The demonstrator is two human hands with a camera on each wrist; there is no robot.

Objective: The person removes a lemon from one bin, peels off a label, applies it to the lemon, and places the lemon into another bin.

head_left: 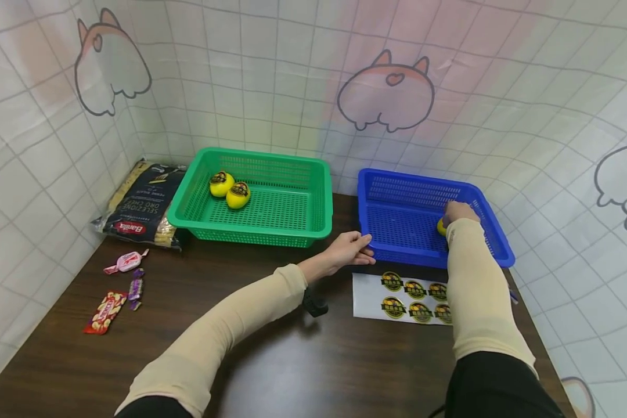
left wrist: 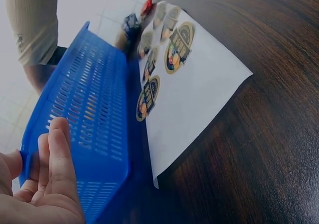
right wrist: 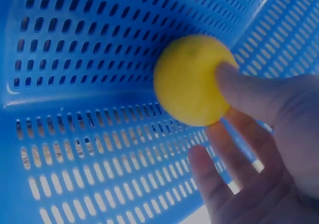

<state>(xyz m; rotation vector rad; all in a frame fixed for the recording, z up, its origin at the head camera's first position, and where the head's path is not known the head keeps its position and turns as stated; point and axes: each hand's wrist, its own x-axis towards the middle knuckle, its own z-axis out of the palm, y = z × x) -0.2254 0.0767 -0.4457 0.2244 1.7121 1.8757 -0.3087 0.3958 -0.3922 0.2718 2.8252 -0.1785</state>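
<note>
In the head view, the left hand (head_left: 349, 251) is at the near-left corner of the blue plastic basket (head_left: 397, 255). Its thumb lies over the rim and its fingers are against the outer wall, so it pinches the edge, as the left wrist view also shows. Inside the basket, toward the right, the right hand (head_left: 460, 212) holds a round yellow lemon (right wrist: 192, 82) between thumb and fingers. No sticker shows on the visible side of this lemon. A white sheet of round black-and-gold stickers (head_left: 368, 296) lies just in front of the basket, partly hidden by the right forearm.
Left of the blue basket stands a green basket (head_left: 287, 210) with two stickered lemons (head_left: 238, 195). A pasta bag (head_left: 141, 200) lies beside it. A pink-wrapped candy (head_left: 126, 262), a purple-wrapped candy (head_left: 136, 288) and a red snack packet (head_left: 105, 312) lie at the table's left.
</note>
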